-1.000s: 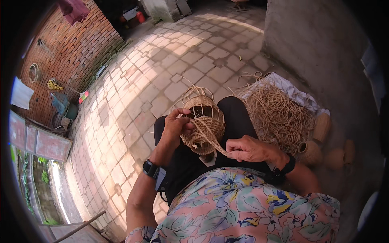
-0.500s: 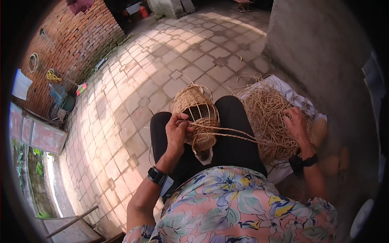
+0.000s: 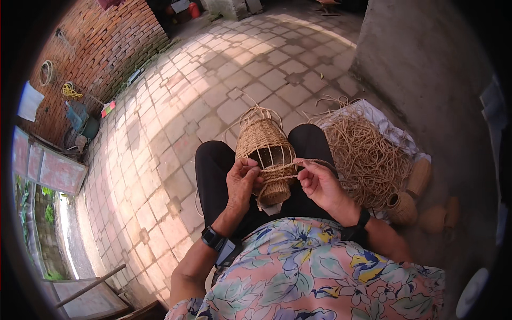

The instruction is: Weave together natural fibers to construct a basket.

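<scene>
1. Head view: round basket of woven tan fibre (image 3: 264, 137), w/ thin ribs across its opening, is b/w the knees in black trousers (image 3: 314, 145).
2. L hand (image 3: 244, 182): fingers closed on basket's left side.
3. R hand (image 3: 321, 185): pinches twisted tan cord (image 3: 288, 176), just beside basket.
4. Loose tan cord pile (image 3: 365, 154) lies to R.

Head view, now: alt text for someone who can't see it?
A partly woven basket sits between dark-trousered knees, the left hand at its left side, the right hand pinching cord at its right. A tangled heap of strands lies off to the right.
</scene>
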Motion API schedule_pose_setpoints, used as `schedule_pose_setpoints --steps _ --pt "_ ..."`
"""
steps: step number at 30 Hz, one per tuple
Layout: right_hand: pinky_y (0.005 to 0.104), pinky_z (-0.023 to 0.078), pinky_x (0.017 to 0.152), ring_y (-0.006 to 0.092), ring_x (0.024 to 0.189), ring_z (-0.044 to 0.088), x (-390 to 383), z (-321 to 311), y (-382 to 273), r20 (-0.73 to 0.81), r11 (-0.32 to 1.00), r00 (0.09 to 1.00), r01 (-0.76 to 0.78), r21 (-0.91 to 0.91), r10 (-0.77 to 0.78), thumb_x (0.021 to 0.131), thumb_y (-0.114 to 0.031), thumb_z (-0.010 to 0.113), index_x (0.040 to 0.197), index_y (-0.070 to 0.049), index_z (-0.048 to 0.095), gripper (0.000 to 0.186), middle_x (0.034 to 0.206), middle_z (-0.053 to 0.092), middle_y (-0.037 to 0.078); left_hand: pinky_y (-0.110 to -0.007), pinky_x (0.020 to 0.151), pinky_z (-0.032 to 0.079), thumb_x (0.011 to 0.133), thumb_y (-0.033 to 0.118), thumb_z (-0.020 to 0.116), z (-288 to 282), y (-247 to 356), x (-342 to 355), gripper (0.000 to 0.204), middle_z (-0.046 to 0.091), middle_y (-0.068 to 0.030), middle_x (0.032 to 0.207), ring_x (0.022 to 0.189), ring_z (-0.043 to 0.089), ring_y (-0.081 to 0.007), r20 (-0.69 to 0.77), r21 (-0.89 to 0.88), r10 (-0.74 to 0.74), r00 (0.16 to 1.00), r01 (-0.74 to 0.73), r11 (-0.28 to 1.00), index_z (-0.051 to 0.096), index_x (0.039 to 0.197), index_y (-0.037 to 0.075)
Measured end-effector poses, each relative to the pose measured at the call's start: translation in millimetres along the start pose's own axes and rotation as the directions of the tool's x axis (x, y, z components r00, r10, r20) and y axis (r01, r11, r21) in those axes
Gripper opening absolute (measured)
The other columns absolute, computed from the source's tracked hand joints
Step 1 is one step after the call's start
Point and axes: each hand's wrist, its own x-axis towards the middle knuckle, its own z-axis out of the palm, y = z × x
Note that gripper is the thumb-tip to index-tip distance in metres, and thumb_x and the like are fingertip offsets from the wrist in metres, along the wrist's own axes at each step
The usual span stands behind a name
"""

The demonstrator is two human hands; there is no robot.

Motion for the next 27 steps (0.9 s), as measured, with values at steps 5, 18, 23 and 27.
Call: schedule_pose_setpoints --steps 5,18,23,27 --pt "0.02 0.047 0.053 0.0065 0.063 0.058 10 18 -15 0.129 0.966 0.99 0.087 -0.242 -0.057 0.096 -0.021 0.053 0.11 -0.003 0.057 0.023 0.078 0.061 0.001 -0.019 0.053 0.045 0.085 0.008 0.066 -5 -4 1 0.009 0.059 0.0013 0.071 0.058 0.054 -0.0053 0.095 -0.012 0.035 0.995 -0.034 0.999 0.058 0.087 0.006" --pt "0.0316 0.049 0.066 0.0195 0.064 0.062 81 77 -22 0.432 -0.107 0.875 0.418 -0.902 -0.218 0.082 -0.017 0.06 0.085 -0.002 0.068 0.017 0.067 0.062 0.014 -0.023 0.049 0.044 0.074 0.019 0.075 -1 -2 12 0.02 0.06 -0.0008 0.063 0.054 0.054 -0.006 -0.076 0.391 -0.025 0.997 0.053 0.919 0.06 0.073 0.005" --pt "0.0368 0.05 0.068 0.0273 0.071 0.064 78 84 -18 0.454 0.038 0.877 0.465 -0.885 -0.159 0.083 -0.018 0.058 0.087 -0.002 0.068 0.019 0.073 0.064 0.016 -0.024 0.052 0.044 0.073 0.02 0.075 -5 -7 13 0.021 0.06 -0.0007 0.062 0.056 0.054 -0.0071 -0.074 0.419 0.01 0.997 0.022 0.908 0.06 0.072 0.005" --pt "0.0434 0.05 0.07 0.0363 0.077 0.063 77 87 -24 0.162 0.361 0.986 0.138 -0.922 0.037 0.083 -0.017 0.056 0.087 -0.002 0.067 0.019 0.076 0.064 0.02 -0.024 0.054 0.044 0.074 0.021 0.074 -8 -7 16 0.022 0.06 -0.0006 0.062 0.057 0.054 -0.0073 -0.084 0.446 -0.007 0.996 0.044 0.894 0.06 0.072 0.005"
